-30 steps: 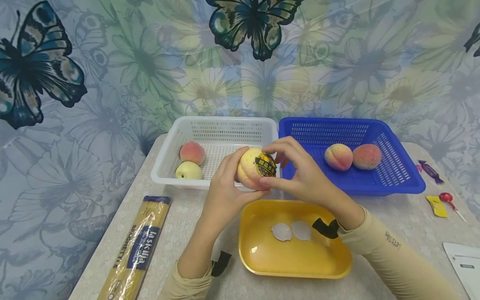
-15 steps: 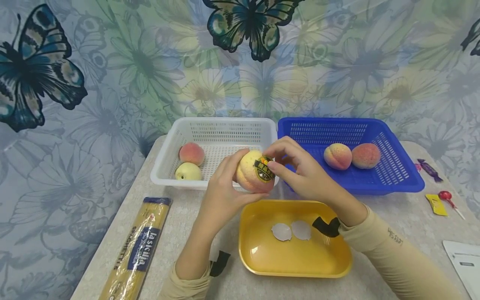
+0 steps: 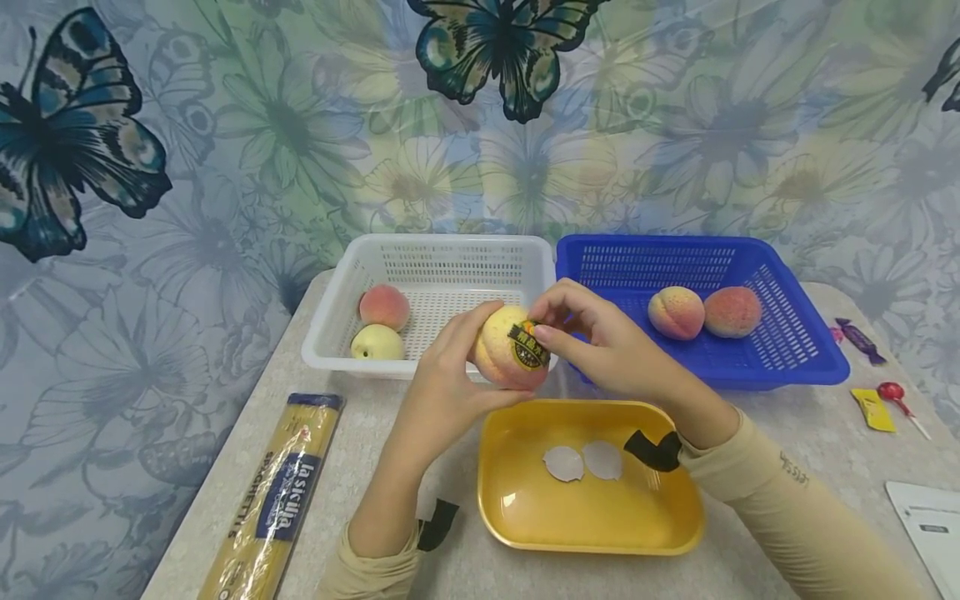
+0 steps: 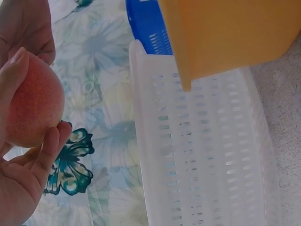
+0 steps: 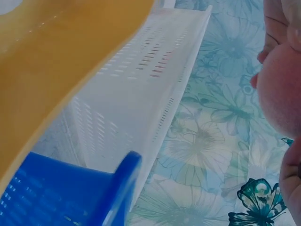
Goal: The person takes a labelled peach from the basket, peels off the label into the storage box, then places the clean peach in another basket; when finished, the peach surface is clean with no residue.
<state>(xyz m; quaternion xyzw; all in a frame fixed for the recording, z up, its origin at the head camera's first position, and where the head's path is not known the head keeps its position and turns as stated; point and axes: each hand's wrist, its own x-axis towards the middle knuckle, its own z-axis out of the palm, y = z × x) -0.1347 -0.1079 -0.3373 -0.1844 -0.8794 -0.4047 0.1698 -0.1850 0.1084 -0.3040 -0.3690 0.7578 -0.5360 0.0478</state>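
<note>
My left hand (image 3: 446, 379) holds a yellow-pink peach (image 3: 498, 350) above the near edges of the two baskets. A black and gold sticker (image 3: 529, 345) is on the peach's right side. The thumb and index finger of my right hand (image 3: 600, 337) pinch at the sticker's upper right edge. In the left wrist view the peach (image 4: 36, 101) shows its red underside between the fingers. Part of the peach (image 5: 282, 89) also appears at the right wrist view's edge. Two pale round pieces (image 3: 583, 462) lie in the yellow tray (image 3: 592, 533) below my hands.
Behind stands a white basket (image 3: 427, 364) with a peach (image 3: 384, 307) and a pale yellow fruit (image 3: 377, 342). Beside it, a blue basket (image 3: 795, 367) holds two peaches (image 3: 705, 313). A spaghetti pack (image 3: 281, 500) lies left; candies (image 3: 872, 410) and a lollipop (image 3: 892, 395) lie right.
My right thumb has moved up from the peach's lower side to the sticker's edge, meeting the index finger. The left hand keeps its hold, and the peach has sunk slightly.
</note>
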